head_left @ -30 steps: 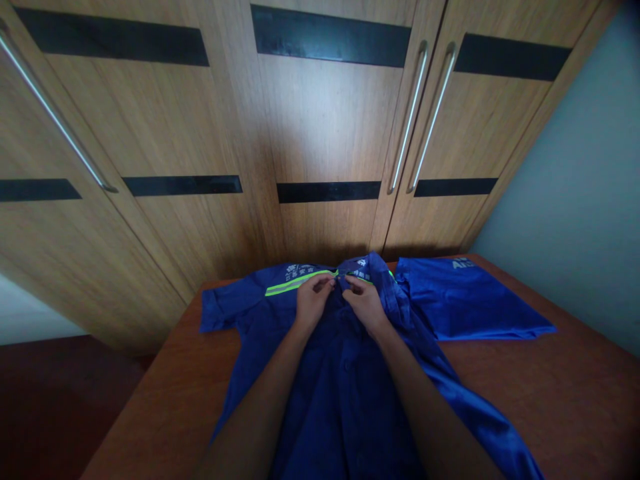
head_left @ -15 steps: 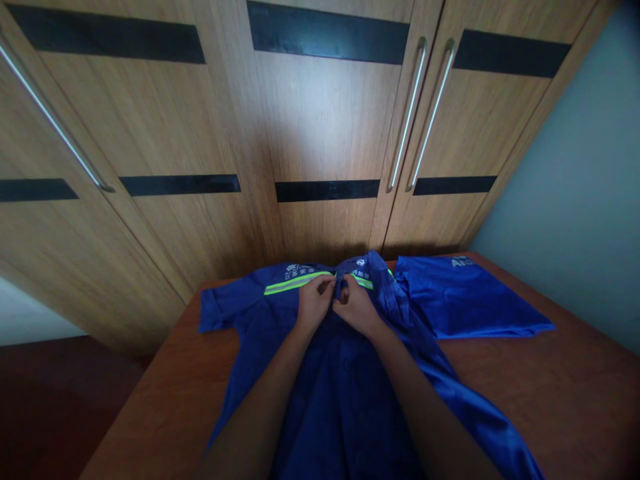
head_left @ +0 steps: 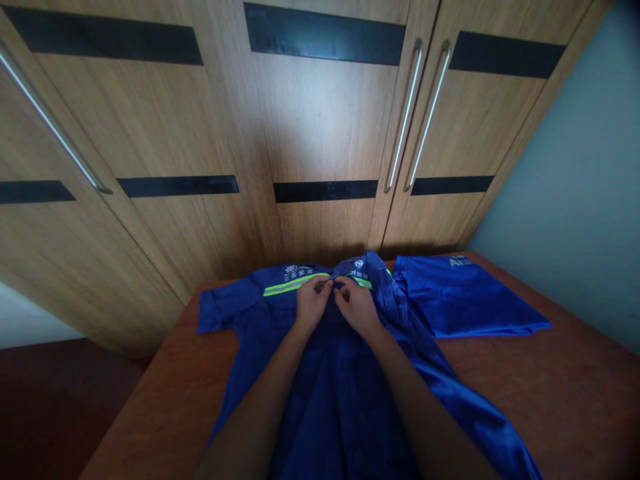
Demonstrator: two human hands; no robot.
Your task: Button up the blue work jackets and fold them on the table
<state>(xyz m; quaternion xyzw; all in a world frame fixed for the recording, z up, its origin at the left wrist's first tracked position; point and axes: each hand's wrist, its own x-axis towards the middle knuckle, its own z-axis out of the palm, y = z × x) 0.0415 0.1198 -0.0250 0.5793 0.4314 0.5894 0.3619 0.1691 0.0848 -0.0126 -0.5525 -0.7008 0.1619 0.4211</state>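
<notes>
A dark blue work shirt (head_left: 280, 373) lies spread out, its collar end away from me. Bright green and grey reflective strips cross its chest, with white lettering above them. My left hand (head_left: 313, 300) pinches the shirt's front edge at chest height. Close beside it, my right hand (head_left: 356, 305) pinches the facing edge, thumb and finger together. The two sets of fingertips nearly meet over the front opening. Whatever small part lies between them is hidden by the fingers. Lower down, the shirt's front runs between my forearms.
A folded bright blue garment (head_left: 475, 300) with pale lettering lies right of the shirt. Both rest on a reddish-brown wooden table (head_left: 175, 393). Behind it stands a wooden wardrobe (head_left: 320, 127) with metal handles. At the right is a pale wall (head_left: 565, 193).
My hands have drawn slightly nearer each other at the front opening. A strip of dark cloth that stood up between the fingers now lies lower. The shirt stays in place.
</notes>
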